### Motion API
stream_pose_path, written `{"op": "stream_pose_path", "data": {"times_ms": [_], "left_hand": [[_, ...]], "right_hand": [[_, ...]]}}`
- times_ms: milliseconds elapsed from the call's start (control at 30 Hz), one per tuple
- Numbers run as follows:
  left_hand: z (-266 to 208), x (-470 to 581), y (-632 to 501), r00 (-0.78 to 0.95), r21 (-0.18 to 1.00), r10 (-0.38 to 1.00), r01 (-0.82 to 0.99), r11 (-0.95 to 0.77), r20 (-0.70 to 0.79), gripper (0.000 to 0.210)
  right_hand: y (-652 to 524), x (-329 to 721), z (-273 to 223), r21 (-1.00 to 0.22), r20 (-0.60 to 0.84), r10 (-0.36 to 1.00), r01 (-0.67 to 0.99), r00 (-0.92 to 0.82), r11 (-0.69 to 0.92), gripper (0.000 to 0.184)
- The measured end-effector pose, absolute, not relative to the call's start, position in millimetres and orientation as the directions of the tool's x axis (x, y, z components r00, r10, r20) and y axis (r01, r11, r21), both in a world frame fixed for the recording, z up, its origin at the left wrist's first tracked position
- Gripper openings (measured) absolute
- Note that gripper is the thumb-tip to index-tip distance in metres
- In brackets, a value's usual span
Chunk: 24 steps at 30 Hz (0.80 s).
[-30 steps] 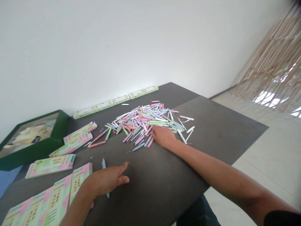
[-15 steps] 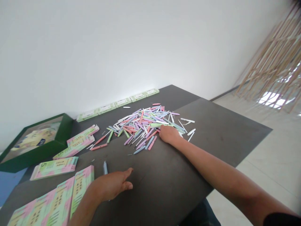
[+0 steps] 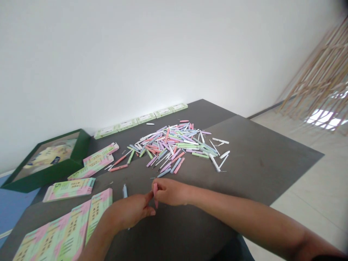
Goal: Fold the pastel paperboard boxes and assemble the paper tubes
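Observation:
My right hand [image 3: 170,191] pinches a pink pen [image 3: 156,195] upright between thumb and fingers, above the near part of the dark table. Facing it, my left hand [image 3: 130,212] has its index finger and thumb apart, their tips at the pink pen. A light blue pen [image 3: 125,191] sticks out behind my left hand and a thin end shows below it; it appears held in the curled fingers, which are hidden. Beyond both hands lies a loose pile of pastel pens [image 3: 171,143] in pink, purple, green, blue and white.
Printed pink-and-green cartons [image 3: 62,228] lie at the near left, with several opened ones [image 3: 69,189] behind. A green box [image 3: 51,174] holding crumpled packaging stands at the left. Flat pale-green boxes [image 3: 127,124] line the wall. The table's edge [image 3: 296,170] drops to the floor on the right.
My right hand has come back from the pile toward my left hand, bringing the pink pen. My left hand stays nearly in place. The view has shifted slightly.

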<state>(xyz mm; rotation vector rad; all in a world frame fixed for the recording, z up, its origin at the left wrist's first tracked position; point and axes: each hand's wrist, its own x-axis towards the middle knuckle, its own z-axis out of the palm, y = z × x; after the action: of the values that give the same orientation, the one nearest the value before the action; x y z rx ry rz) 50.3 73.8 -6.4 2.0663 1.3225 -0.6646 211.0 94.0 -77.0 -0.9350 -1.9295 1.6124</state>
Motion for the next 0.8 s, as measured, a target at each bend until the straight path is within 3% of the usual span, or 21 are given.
{"op": "stream_pose_path", "data": {"times_ms": [67, 167, 267, 433, 600, 800], "left_hand": [[-7.5, 48.1, 75.2, 0.388, 0.230, 0.631, 0.919, -0.320, -0.672, 0.031], [-9.8, 44.4, 77.9, 0.390, 0.249, 0.642, 0.920, -0.303, -0.660, 0.028], [-12.0, 42.1, 81.5, 0.424, 0.300, 0.644, 0.905, -0.300, -0.637, 0.042], [-14.4, 43.3, 87.5, 0.457, 0.348, 0.634, 0.889, -0.297, -0.624, 0.065], [-14.2, 46.8, 89.1, 0.484, 0.365, 0.608, 0.875, -0.318, -0.630, 0.066], [-8.9, 43.7, 86.5, 0.507, 0.380, 0.582, 0.862, -0.337, -0.636, 0.044]], "right_hand": [[85.7, 192.1, -81.7, -0.990, -0.118, 0.781, 0.135, -0.613, -0.044, 0.002], [78.6, 177.3, -81.7, -0.981, -0.174, 0.860, 0.004, -0.479, -0.196, 0.002], [72.4, 175.2, -76.9, -0.936, -0.230, 0.880, -0.154, -0.416, -0.318, 0.006], [61.0, 178.0, -73.2, -0.748, -0.310, 0.806, -0.394, -0.504, -0.534, 0.021], [52.7, 176.0, -74.7, -0.681, -0.255, 0.809, -0.496, -0.530, -0.539, 0.025], [57.3, 185.6, -73.3, -0.786, -0.111, 0.791, -0.434, -0.602, -0.441, 0.017]]}}
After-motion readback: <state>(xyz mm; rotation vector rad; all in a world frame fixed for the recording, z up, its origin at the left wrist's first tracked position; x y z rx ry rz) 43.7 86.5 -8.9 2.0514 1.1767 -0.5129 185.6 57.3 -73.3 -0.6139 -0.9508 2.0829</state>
